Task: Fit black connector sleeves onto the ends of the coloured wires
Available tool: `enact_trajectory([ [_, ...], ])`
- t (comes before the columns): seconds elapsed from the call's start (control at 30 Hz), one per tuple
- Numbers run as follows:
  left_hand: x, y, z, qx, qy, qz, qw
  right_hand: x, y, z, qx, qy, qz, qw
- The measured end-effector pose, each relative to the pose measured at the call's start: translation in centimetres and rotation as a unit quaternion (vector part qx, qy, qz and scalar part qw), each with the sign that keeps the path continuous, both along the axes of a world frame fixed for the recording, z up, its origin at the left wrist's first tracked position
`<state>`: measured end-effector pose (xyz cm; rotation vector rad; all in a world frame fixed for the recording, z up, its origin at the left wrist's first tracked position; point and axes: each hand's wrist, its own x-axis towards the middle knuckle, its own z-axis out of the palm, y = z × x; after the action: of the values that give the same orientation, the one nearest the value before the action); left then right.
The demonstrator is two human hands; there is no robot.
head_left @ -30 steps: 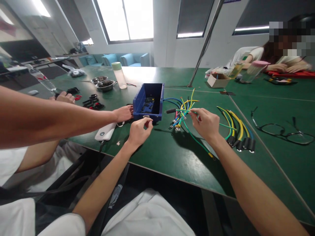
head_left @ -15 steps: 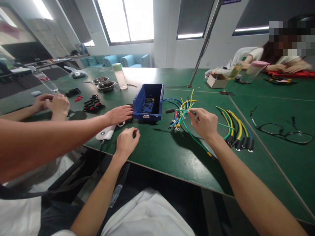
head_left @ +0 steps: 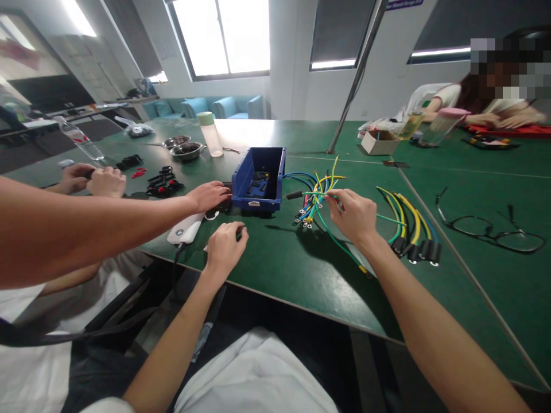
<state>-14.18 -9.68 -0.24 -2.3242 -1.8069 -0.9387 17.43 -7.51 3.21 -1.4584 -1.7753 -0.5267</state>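
My right hand [head_left: 355, 215] pinches a green wire [head_left: 313, 193] between thumb and fingertips. A black sleeve [head_left: 294, 195] sits on the wire's left end, and it points toward the blue bin. Beneath and behind it lies a bundle of yellow, green and blue wires [head_left: 321, 186] with ring terminals. Closer to me, my left hand [head_left: 226, 246] hovers at the table's near edge, thumb and fingers curled together; what they hold, if anything, is hidden. To the right of my right hand, several wires [head_left: 415, 215] with black sleeves lie in a row.
A blue bin [head_left: 258, 203] with small black parts stands mid-table. Another person's hand [head_left: 209, 198] reaches across from the left beside it, near a white power strip [head_left: 186, 228]. Eyeglasses [head_left: 491, 229] lie right; a metal pole [head_left: 357, 80] rises behind the wires.
My right hand and the green wire have shifted slightly left. My left hand has moved a little right. The neighbour's forearm on the left has risen slightly.
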Motion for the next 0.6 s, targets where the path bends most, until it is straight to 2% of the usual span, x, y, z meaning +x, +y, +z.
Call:
enact_trajectory([
  [0.1,2.0,0.6,1.0,0.003,-0.089,-0.073,0.993,-0.1,0.0,-0.1,0.003,-0.007,0.014,1.0],
  [0.2,4.7,2.0,2.4,0.017,-0.136,-0.148,0.98,-0.2,0.0,-0.2,-0.009,-0.009,0.031,0.999],
  [0.3,7.1,3.6,3.3,0.024,-0.149,-0.189,0.97,-0.1,0.1,-0.3,-0.02,-0.01,0.044,0.999],
  [0.43,8.6,4.8,3.0,0.017,-0.154,-0.217,0.964,0.0,0.2,-0.3,-0.03,-0.007,0.054,0.998],
  [0.6,8.6,4.8,2.2,0.01,-0.173,-0.222,0.96,-0.1,0.1,-0.3,-0.049,-0.008,0.056,0.997],
])
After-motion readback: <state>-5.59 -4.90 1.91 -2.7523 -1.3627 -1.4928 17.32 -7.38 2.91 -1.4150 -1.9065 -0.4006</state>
